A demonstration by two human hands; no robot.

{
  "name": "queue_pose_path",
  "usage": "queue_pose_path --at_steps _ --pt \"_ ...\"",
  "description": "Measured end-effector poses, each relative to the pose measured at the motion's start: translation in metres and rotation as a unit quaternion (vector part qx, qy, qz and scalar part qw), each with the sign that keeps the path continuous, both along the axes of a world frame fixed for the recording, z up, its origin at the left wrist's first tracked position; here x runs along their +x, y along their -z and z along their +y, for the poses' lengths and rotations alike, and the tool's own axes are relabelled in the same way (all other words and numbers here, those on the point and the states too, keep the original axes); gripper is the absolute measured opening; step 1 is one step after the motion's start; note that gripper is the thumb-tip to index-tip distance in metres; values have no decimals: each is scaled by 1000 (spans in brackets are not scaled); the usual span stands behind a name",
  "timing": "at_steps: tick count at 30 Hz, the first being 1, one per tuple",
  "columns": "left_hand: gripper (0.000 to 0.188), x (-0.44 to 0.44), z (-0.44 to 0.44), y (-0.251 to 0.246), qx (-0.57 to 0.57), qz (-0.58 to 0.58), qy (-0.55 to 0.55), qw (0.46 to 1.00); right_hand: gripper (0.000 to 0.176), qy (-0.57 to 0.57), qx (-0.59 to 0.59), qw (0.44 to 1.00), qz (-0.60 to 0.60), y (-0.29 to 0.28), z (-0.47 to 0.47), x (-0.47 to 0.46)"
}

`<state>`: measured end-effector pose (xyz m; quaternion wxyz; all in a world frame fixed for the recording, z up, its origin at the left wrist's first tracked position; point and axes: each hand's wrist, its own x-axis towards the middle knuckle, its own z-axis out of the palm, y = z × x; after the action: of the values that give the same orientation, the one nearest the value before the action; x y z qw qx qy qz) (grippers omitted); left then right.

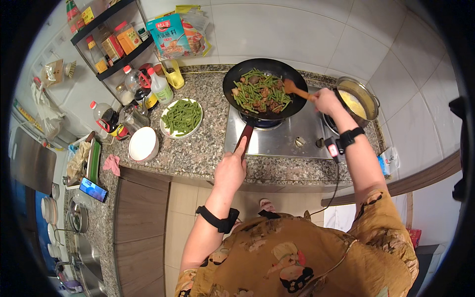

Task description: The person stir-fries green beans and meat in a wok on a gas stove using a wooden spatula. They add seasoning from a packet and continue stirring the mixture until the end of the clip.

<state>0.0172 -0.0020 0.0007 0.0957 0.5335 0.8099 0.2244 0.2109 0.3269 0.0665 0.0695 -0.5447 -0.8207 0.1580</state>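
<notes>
My left hand [231, 170] grips the dark red handle [245, 139] of a black wok [265, 111], its index finger stretched along the top. The wok rests on the left burner of a stainless steel gas hob [289, 148]. Cut green beans [246, 92] and browned pieces of meat [264, 93] lie mixed inside it. With my right hand [326, 101] I hold a wooden spatula [295, 90], its blade among the food at the wok's right side. Behind that hand, a steel pot [367, 118] with pale yellow contents [352, 104] stands on the right burner.
Left of the hob are a plate of cut green beans [182, 118] and a white bowl [143, 144]. Bottles [160, 87], a glass jug [133, 118] and a spice rack [126, 57] stand behind. A phone [93, 190] leans at the left counter. A cable [337, 185] hangs from my right wrist device.
</notes>
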Motion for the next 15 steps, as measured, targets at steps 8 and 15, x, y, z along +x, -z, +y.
queue_pose_path --at_steps 8,15 --pt "77 2 2 6 21 21 -3 1000 23 -106 48 987 110 14 -62 -13" --pt "73 -1 2 8 31 28 17 999 24 -196 204 958 36 -23 -129 -11"
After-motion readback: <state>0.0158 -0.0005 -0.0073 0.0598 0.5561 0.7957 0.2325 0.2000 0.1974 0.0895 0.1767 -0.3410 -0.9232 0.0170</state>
